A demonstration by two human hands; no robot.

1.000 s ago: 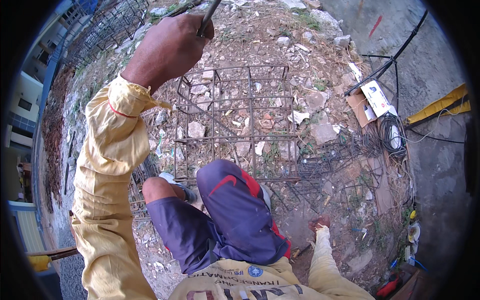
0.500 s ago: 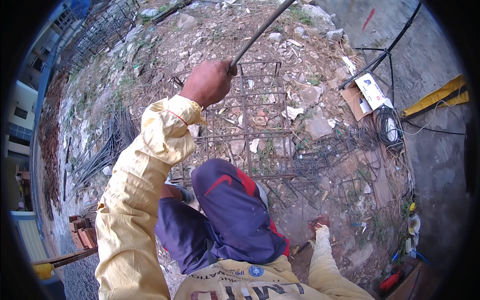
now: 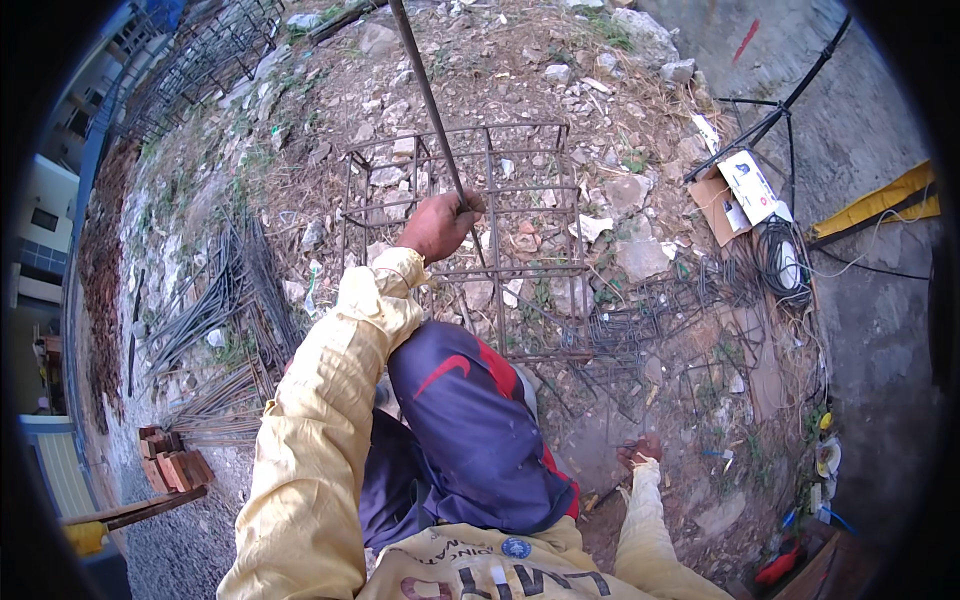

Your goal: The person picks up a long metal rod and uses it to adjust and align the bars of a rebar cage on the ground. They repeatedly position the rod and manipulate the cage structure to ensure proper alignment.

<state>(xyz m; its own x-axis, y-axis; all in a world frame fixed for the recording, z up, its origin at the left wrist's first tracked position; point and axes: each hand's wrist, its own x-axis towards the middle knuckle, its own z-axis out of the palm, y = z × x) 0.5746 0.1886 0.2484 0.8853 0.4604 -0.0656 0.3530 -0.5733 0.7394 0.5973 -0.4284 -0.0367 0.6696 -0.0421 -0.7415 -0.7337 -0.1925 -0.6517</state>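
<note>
Left hand (image 3: 438, 226) grips one steel rod (image 3: 428, 100).

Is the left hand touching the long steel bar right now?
Touching. The head view shows the left hand closed around the long steel bar, above the rebar cage.

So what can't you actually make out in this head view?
- Steel rod in the left hand: its far end is cut off by the top edge.
- Right hand: too small and far down to tell what it grips, if anything.
- Rebar cage: its near end is hidden behind the knee.
- Cardboard box: contents too small to make out.
</note>
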